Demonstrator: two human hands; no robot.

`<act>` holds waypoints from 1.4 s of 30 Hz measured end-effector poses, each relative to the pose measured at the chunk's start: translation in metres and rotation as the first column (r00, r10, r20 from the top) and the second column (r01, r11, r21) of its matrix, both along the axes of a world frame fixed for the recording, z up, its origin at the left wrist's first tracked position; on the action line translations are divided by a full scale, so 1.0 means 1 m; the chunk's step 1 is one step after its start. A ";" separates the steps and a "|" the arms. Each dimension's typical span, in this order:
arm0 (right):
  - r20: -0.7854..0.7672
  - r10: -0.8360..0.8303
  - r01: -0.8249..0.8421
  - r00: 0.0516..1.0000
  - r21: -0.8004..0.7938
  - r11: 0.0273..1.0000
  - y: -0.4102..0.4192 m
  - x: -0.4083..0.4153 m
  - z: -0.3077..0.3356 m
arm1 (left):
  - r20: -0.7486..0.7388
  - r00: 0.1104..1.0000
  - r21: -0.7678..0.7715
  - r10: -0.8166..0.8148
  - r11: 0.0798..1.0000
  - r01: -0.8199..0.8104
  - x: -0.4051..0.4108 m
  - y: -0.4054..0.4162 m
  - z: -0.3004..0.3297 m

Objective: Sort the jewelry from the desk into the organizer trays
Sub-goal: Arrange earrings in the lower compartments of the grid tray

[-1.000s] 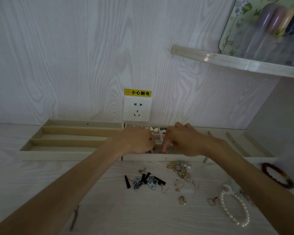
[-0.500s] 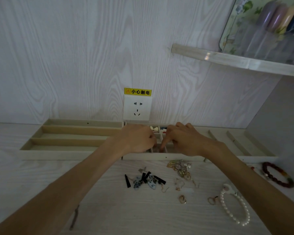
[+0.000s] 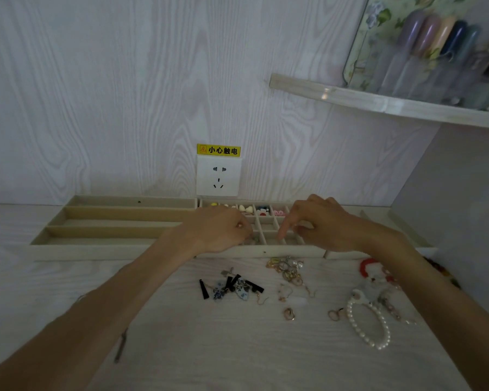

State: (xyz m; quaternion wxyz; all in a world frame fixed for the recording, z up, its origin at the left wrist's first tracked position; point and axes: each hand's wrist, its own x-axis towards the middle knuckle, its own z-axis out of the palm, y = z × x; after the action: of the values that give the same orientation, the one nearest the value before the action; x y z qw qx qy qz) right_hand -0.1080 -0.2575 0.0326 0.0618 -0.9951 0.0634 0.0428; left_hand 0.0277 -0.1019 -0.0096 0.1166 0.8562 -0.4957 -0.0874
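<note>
Both hands hover over the grid organizer tray [image 3: 266, 251], whose back cells hold small coloured studs [image 3: 247, 209]. My left hand [image 3: 219, 231] has its fingers curled, and a small pale bead-like piece [image 3: 240, 225] shows at the fingertips. My right hand [image 3: 322, 224] points its index finger down into a front cell. Its other fingers are curled, and anything between them is hidden. On the desk lie black and blue earrings [image 3: 232, 287], a heap of gold rings and earrings [image 3: 287, 268], a small gold ring [image 3: 289, 314] and a pearl bracelet [image 3: 369, 327].
A tray with long slots [image 3: 110, 221] sits to the left and a third tray [image 3: 395, 224] to the right. A red bracelet and white charm [image 3: 374, 273] lie by my right forearm. A wall socket [image 3: 218, 176] is behind the trays and a shelf [image 3: 378, 104] hangs at the upper right.
My hands, close together over the grid tray before, have drawn apart. The right index finger now points down into a front cell.
</note>
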 end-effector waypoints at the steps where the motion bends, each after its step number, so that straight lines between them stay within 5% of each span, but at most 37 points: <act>1: 0.010 0.001 -0.001 1.000 0.005 1.000 0.000 -0.007 0.000 | 0.002 1.000 -0.043 0.000 0.999 0.000 -0.004 0.001 0.004; 10: 0.089 0.017 -0.016 0.996 -0.009 1.000 0.019 -0.065 -0.036 | -0.089 0.977 -0.100 -0.195 0.978 0.186 -0.052 0.018 0.005; 22: 0.289 -0.069 0.080 0.955 -0.027 0.996 0.021 -0.075 -0.051 | -0.240 0.938 -0.139 -0.249 0.965 0.221 -0.065 0.010 -0.015; 31: 0.491 -0.170 0.099 0.854 0.168 0.981 -0.002 -0.040 -0.011 | -0.349 0.896 -0.518 -0.274 0.854 0.059 -0.041 -0.014 0.008; 38: 0.357 -0.392 0.241 0.848 0.398 0.885 -0.017 -0.004 -0.027 | -0.393 0.912 -0.450 -0.121 0.890 -0.076 -0.005 -0.036 0.007; 42: 0.244 -0.440 0.336 0.864 0.373 0.865 -0.019 0.005 -0.039 | -0.343 0.934 -0.400 -0.101 0.915 -0.048 0.001 -0.046 -0.005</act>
State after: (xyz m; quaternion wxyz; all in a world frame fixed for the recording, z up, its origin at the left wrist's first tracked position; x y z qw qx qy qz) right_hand -0.1030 -0.2765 -0.0059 0.2382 -0.9313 0.2463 -0.1233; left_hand 0.0286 -0.1478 -0.0148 0.3765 0.7768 -0.4852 -0.1391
